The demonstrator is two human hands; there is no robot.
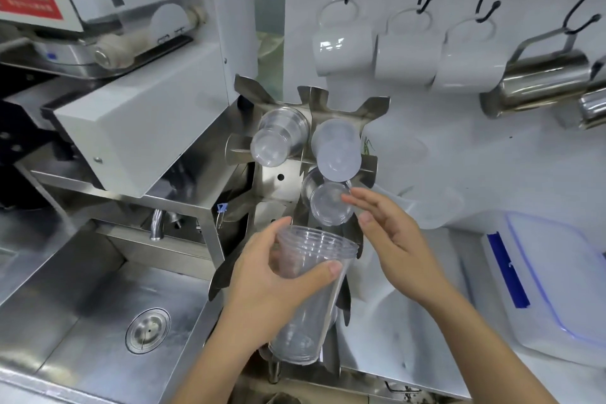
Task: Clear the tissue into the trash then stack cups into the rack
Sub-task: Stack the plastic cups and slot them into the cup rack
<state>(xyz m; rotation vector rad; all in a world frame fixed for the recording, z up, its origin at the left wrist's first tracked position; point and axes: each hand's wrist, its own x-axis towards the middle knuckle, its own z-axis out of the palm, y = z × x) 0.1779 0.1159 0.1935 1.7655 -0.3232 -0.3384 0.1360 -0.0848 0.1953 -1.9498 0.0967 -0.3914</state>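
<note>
Nested clear plastic cups (308, 285), mouth-up, tilted, clamped in left hand (265, 285) just below the steel multi-slot cup rack (311, 128). Right hand (390, 233) open, fingers spread, at lower-right slot's clear cup stack (329, 205). Left hand nearer.

Left hand (275, 275): fingers curled, thumb across the front, closed in a grip. Right hand (390, 233): open, fingers extended and slightly spread, reaching forward.

Rack (296, 180): lower compartments being hidden behind nested clear cups (305, 292) and left hand (262, 289).
Storage box (557, 279): running off the right edge.
Red label (28, 0): lettering blurring, unreadable.
Steel jug (537, 82): partly overlapping another, cropped right.
</note>
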